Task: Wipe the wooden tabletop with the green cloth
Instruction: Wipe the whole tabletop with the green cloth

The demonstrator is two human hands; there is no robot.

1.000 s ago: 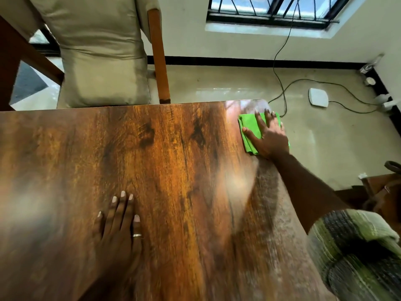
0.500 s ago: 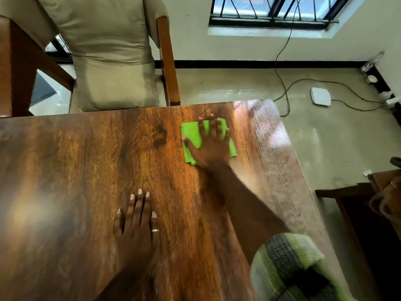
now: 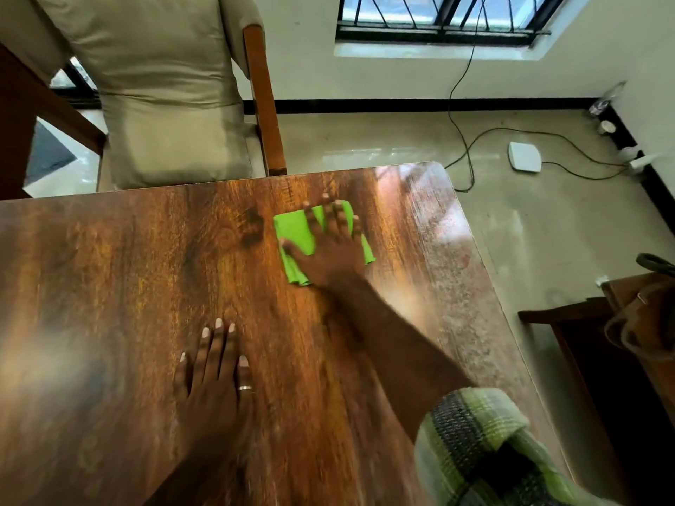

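The green cloth (image 3: 295,231) lies folded into a flat pad directly beneath my right hand (image 3: 330,252), whose fingers are straight and spread, pressing it onto the desk (image 3: 109,286) and not gripping it. The pad sits slightly skewed, one corner pointing back toward my wrist. It looks nearly square, so I cannot name a long axis with my palm over its middle. From my left hand (image 3: 215,381) the cloth is ahead and to the right, well apart. That hand rests open and flat on the wood, fingers straight, a ring (image 3: 244,387) on one of them, and I judge it is only bracing me. The right hand is plainly the one that does the work. The widest stretch of bare wood runs leftward from the cloth, beyond my left hand's fingertips, so I judge the next stroke turns on sweeping sideways across that far band without needing my left hand to move. To the right of my right hand a dull, hazy strip follows the desk's edge. Glare near the far corner keeps me from telling whether it is dust, damp or reflection. My forearm and the near wood are blurred, and the desk's left end and near edge are cut off.
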